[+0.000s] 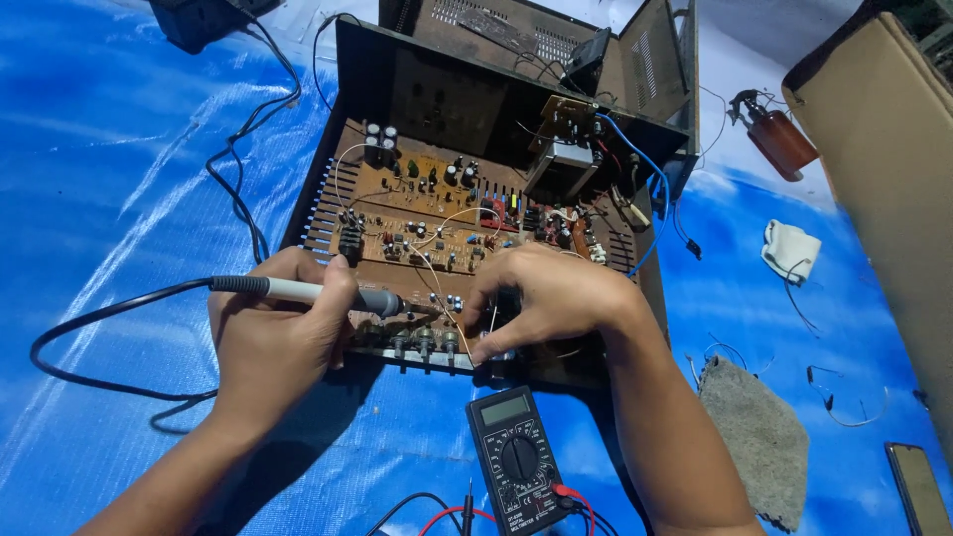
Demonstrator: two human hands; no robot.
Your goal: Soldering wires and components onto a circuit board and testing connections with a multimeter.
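My left hand (276, 333) grips a soldering iron (328, 294) with a white and grey handle, its tip pointing right toward the front edge of a brown circuit board (417, 223). The board sits inside an open dark metal amplifier chassis (447, 99). My right hand (551, 298) rests on the chassis's front right corner, fingers pinched around a small part by the row of knobs (422, 342); what it pinches is hidden. The iron's black cord (89, 328) loops away to the left.
A black digital multimeter (518, 459) with red and black leads lies in front of the chassis. A grey rag (759, 437), a white cloth (791, 248), a brown spray bottle (779, 134), a cardboard box (893, 179) and a phone (918, 486) lie to the right on the blue tarp (109, 179).
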